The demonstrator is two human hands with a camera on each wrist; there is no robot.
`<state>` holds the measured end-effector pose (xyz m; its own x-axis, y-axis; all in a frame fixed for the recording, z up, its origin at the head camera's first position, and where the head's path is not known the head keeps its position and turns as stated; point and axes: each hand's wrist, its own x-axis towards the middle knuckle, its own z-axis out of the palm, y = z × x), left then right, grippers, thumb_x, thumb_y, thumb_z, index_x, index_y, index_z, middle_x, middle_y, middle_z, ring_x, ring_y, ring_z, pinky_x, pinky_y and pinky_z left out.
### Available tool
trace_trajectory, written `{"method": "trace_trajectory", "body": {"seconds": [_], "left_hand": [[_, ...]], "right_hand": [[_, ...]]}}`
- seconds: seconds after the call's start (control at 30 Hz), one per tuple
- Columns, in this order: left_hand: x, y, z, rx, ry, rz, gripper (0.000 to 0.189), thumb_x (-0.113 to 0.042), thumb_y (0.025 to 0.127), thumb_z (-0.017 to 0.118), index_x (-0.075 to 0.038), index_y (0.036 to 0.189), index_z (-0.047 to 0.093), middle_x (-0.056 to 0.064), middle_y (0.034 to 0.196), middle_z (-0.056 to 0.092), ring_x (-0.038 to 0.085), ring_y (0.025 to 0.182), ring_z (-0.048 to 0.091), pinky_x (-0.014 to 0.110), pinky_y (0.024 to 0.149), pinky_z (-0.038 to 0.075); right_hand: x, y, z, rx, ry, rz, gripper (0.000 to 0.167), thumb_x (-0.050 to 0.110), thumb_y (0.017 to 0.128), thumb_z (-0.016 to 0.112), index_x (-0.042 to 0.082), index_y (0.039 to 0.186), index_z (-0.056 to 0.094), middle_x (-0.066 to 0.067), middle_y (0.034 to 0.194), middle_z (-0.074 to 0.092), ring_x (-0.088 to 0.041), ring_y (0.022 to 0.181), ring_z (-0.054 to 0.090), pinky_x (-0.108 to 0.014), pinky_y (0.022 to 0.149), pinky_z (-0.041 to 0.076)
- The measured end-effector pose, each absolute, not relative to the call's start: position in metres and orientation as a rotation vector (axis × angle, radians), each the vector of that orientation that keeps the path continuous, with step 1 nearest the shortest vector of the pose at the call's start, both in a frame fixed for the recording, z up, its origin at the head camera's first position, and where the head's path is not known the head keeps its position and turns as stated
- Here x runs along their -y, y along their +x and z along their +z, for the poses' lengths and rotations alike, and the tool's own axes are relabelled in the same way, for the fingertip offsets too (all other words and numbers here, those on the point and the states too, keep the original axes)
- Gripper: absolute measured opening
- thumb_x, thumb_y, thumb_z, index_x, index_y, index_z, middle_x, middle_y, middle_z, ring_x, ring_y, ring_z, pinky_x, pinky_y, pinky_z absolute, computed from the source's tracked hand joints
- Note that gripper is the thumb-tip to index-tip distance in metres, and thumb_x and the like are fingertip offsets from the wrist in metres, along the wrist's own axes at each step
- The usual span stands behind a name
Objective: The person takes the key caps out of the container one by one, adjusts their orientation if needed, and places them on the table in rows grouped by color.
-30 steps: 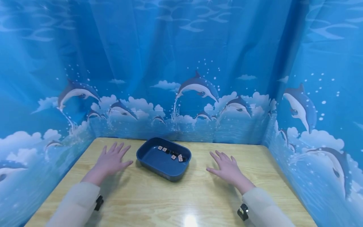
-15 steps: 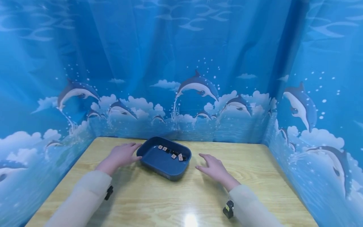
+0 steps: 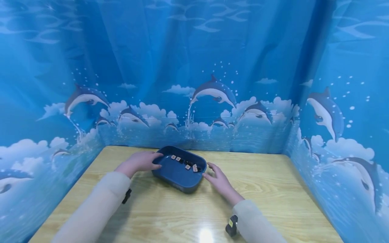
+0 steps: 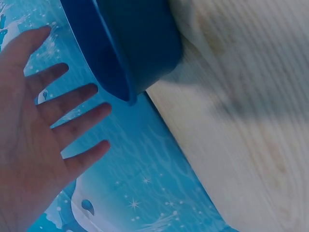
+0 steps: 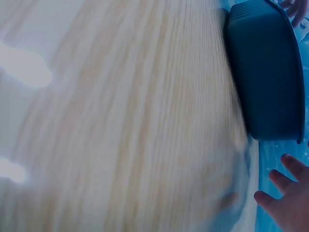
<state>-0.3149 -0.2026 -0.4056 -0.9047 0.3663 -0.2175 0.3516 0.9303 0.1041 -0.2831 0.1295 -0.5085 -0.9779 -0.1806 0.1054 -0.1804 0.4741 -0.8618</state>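
A dark blue rectangular tray (image 3: 174,177) with raised walls sits on the wooden table. Inside lie several small blocks (image 3: 187,166), some with pale marked faces, others black; the marks are too small to read. At the tray's left end is my left hand (image 3: 141,161), its fingers over the rim in the head view. The left wrist view has that hand (image 4: 53,116) with fingers spread and apart from the tray wall (image 4: 145,43). My right hand (image 3: 219,179) is beside the tray's right end, fingers extended. Contact there cannot be made out.
The pale wood table (image 3: 267,189) runs back to a blue curtain (image 3: 146,67) printed with dolphins, which also stands at both sides. Black wrist devices, one of them the right device (image 3: 232,225), sit under the sleeves. Light glares near the front edge.
Both hands have moved inward from either side to the tray's two ends. Their widely spread fingers have drawn closer together in the head view. The tray has shifted very little, if at all.
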Motion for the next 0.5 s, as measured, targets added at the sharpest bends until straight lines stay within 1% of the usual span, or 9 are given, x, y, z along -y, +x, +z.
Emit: {"method": "trace_trajectory", "body": {"seconds": [0.1, 0.23, 0.4, 0.5], "left_hand": [[0.196, -0.321, -0.401, -2.809, 0.557, 0.135, 0.061, -0.044, 0.095, 0.060, -0.014, 0.146, 0.045, 0.015, 0.143, 0.049, 0.037, 0.128, 0.047, 0.054, 0.104, 0.037], [0.185, -0.327, -0.397, -2.762, 0.572, 0.170, 0.060, -0.044, 0.095, 0.059, -0.013, 0.146, 0.046, 0.014, 0.142, 0.049, 0.035, 0.129, 0.047, 0.052, 0.105, 0.038], [0.169, -0.337, -0.396, -2.713, 0.577, 0.179, 0.060, -0.042, 0.096, 0.059, -0.012, 0.146, 0.045, 0.013, 0.144, 0.048, 0.034, 0.132, 0.044, 0.050, 0.106, 0.037], [0.158, -0.344, -0.398, -2.683, 0.574, 0.183, 0.059, -0.041, 0.097, 0.058, -0.012, 0.147, 0.044, 0.012, 0.144, 0.048, 0.033, 0.132, 0.044, 0.050, 0.106, 0.037]], "right_hand": [[-0.123, -0.286, -0.511, -2.643, -0.320, -1.655, 0.063, 0.029, 0.094, 0.065, 0.008, 0.147, 0.040, -0.018, 0.149, 0.039, -0.040, 0.135, 0.037, -0.058, 0.109, 0.027], [-0.117, -0.290, -0.517, -2.578, -0.283, -1.716, 0.063, 0.029, 0.095, 0.064, 0.013, 0.150, 0.037, -0.017, 0.148, 0.040, -0.040, 0.134, 0.039, -0.058, 0.109, 0.028], [-0.112, -0.291, -0.526, -2.471, -0.215, -1.772, 0.068, 0.032, 0.097, 0.062, 0.022, 0.155, 0.027, -0.019, 0.148, 0.041, -0.040, 0.132, 0.041, -0.054, 0.107, 0.034], [-0.110, -0.290, -0.529, -2.465, -0.202, -1.752, 0.069, 0.035, 0.099, 0.058, 0.024, 0.156, 0.021, -0.021, 0.147, 0.042, -0.038, 0.133, 0.042, -0.053, 0.108, 0.033]]}}
